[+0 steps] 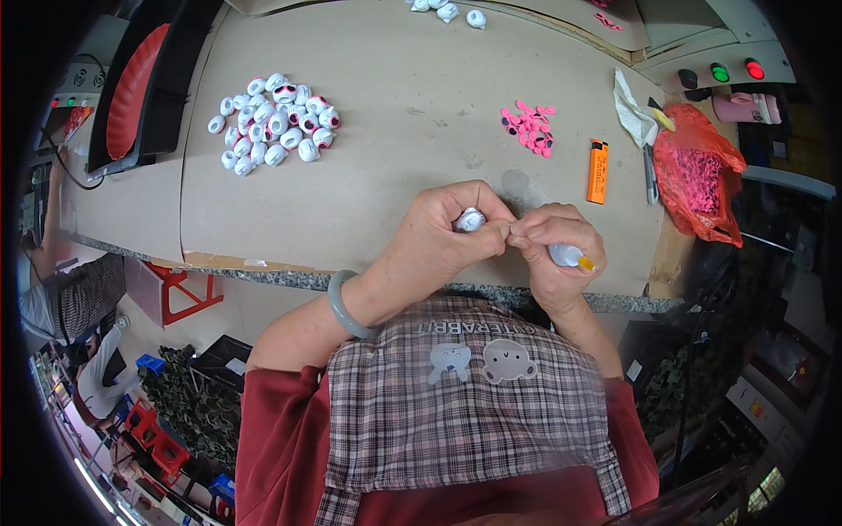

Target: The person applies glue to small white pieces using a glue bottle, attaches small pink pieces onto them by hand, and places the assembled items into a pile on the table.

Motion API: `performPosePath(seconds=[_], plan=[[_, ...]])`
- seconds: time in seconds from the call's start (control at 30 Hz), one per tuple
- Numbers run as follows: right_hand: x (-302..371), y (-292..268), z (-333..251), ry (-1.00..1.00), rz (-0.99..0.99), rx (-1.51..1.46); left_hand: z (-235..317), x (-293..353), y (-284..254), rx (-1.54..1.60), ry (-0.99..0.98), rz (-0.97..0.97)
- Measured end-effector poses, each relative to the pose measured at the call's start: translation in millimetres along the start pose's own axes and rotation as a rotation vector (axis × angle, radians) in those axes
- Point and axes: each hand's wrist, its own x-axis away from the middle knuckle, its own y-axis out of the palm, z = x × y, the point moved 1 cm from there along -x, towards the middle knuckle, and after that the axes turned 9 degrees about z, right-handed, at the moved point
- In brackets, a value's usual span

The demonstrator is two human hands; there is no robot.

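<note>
My left hand is closed around a small white rounded piece, held just above the table's near part. In my right hand is a small whitish squeeze bottle with a yellow tip, tucked in the palm and pointing away to the right. The thumbs and forefingers of both hands meet in a pinch between the two things. Whatever is pinched there is too small or hidden to make out. Beyond my right hand lies a loose group of small pink pieces, a few with dark parts.
A pile of white rounded pieces, several with pink-and-black patches, lies at the left. To the right are an orange lighter, a knife-like tool and a red plastic bag of pink bits. A black tray stands far left.
</note>
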Motion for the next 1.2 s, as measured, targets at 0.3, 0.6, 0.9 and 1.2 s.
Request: performPosePath(seconds=[0.3, 0.6, 0.9, 1.2], plan=[[-3.8, 2.3, 4.4, 0.301, -0.041, -0.413, -0.2, -1.4, 0.7, 0.028, 0.002, -0.041], [1.6, 4.5, 11.8, 0.875, 0.014, -0.867, 9.3, -1.8, -6.8, -0.335, 0.391, 0.067], [0.2, 4.6, 13.6, 0.726, 0.0, -0.656, 15.8, 0.5, 1.5, -0.605, 0.543, 0.145], [1.9, 6.4, 9.8, 0.241, 0.056, -0.22, 5.1, -2.2, 0.4, -0.456, 0.428, 0.158]])
